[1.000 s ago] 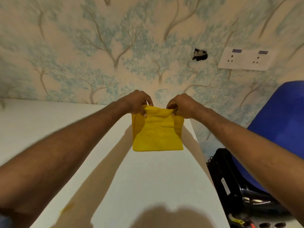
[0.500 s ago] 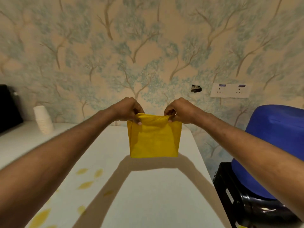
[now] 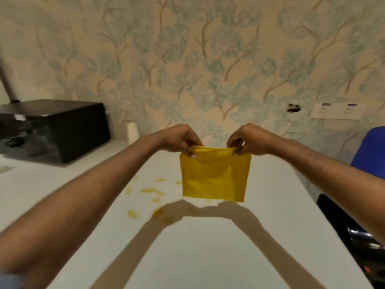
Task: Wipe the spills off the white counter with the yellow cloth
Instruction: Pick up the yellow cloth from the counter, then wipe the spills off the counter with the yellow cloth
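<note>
Yellow cloth [image 3: 214, 176] hangs in the air over the white table [image 3: 208, 247], folded to a rough square, clear of the surface; its shadow falls just below its bottom edge. Judged soft, light, limp: it drapes flat from the top edge and sags a little between the two pinch points. No slip risk apparent; likely absorbent. The corners serve for folding, but a flat palm over the middle of the folded pad would serve better for wiping.

Left hand [image 3: 179, 140] pinches the top left corner, thumb in front, fingers curled behind. Right hand [image 3: 248, 140] pinches the top right corner the same way. Both are closed on the cloth, nothing else held. Both forearms reach forward, nearly level, converging from the frame's lower corners; wrists bent slightly down, knuckles up.

Spills [image 3: 152, 191]: scattered yellowish blotches on the table, left of and below the cloth, some lying under the arm shadow. None touched by the cloth at present.

Also on the table, far left: a black box [image 3: 68, 130] and a stack of white cups [image 3: 132, 133] by the wallpapered wall [image 3: 187, 59].
</note>
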